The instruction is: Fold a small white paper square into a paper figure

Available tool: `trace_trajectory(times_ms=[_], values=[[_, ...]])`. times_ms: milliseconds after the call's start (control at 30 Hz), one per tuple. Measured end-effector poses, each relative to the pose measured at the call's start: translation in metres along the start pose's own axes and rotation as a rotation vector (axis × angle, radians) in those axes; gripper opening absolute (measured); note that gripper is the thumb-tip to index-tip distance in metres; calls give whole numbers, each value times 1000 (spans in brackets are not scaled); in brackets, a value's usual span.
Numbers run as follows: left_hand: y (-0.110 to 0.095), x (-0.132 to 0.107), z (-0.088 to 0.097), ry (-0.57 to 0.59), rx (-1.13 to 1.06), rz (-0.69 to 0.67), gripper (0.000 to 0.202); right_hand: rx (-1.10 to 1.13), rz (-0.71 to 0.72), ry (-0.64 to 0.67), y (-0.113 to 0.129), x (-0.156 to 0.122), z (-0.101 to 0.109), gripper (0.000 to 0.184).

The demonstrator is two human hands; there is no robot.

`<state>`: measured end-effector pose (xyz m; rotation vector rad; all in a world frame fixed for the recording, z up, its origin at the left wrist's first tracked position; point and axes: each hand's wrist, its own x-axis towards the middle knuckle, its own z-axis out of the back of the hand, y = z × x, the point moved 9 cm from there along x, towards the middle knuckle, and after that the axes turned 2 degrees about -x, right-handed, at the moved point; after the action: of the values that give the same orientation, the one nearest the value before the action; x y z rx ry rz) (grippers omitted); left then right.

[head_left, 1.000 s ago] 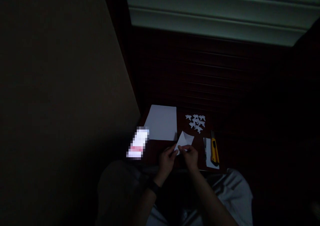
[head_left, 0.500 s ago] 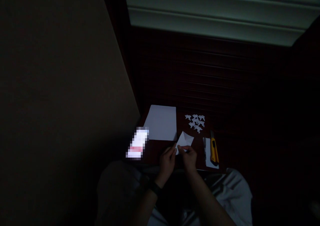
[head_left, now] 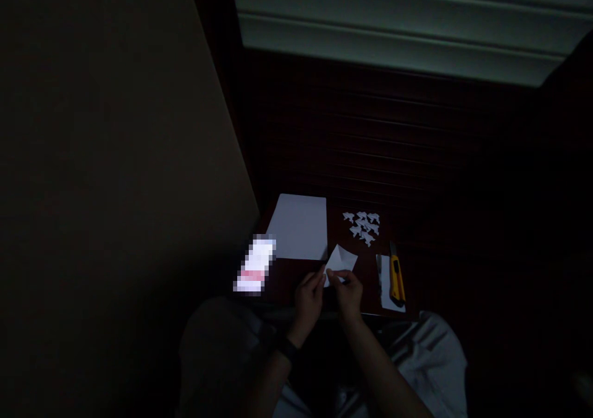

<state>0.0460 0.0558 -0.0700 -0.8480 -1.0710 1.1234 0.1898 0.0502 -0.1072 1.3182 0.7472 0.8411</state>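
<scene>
A small white sheet of paper [head_left: 343, 259] with fold creases is held between my two hands, close to the near edge of the dark table. My left hand [head_left: 309, 296] pinches its left lower corner, fingers closed. My right hand [head_left: 348, 291] grips the near edge, with thumb and fingertips pressed together beside the left fingers. Several small folded white paper figures [head_left: 364, 226] lie in a cluster beyond the sheet, to the right. Dim light hides the fine folds under my fingertips.
A large white sheet [head_left: 299, 226] lies at the back left. Beside it is a bright, pixelated phone-like screen [head_left: 254, 267]. On the right, a yellow box cutter [head_left: 396, 279] rests on a stack of white paper [head_left: 385, 288]. A wall [head_left: 139, 158] stands close on the left.
Both hands and the creased paper have shifted very slightly left, and the sheet has tilted a little. The other things on the table stay where they were.
</scene>
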Motion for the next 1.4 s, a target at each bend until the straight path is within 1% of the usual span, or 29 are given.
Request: trace_trajectory(times_ms=[67, 167, 300, 400, 600, 867, 1000, 1267, 1400], values=[[3, 0, 1, -10, 1, 15, 32, 8, -12, 15, 0, -1, -2, 30], [8, 1, 5, -55, -21, 34, 32, 17, -25, 43, 3, -3, -4, 30], [13, 2, 9, -103, -74, 46, 32, 50, -22, 125, 11, -6, -9, 35], [13, 3, 10, -100, -107, 36, 32, 80, -27, 172, 13, -9, -12, 38], [13, 3, 9, -83, -79, 33, 32, 79, -29, 247, 9, -10, -16, 33], [10, 3, 7, -54, -42, 6, 31, 51, -13, 232, 7, -6, -16, 32], [12, 2, 6, -53, -14, 4, 31, 39, -33, 212, 4, -5, -16, 32], [14, 3, 6, -64, -27, 4, 31, 91, -31, 155, 8, -4, -12, 35], [14, 3, 6, -62, -17, 3, 31, 98, -46, 125, 6, -3, -12, 36]])
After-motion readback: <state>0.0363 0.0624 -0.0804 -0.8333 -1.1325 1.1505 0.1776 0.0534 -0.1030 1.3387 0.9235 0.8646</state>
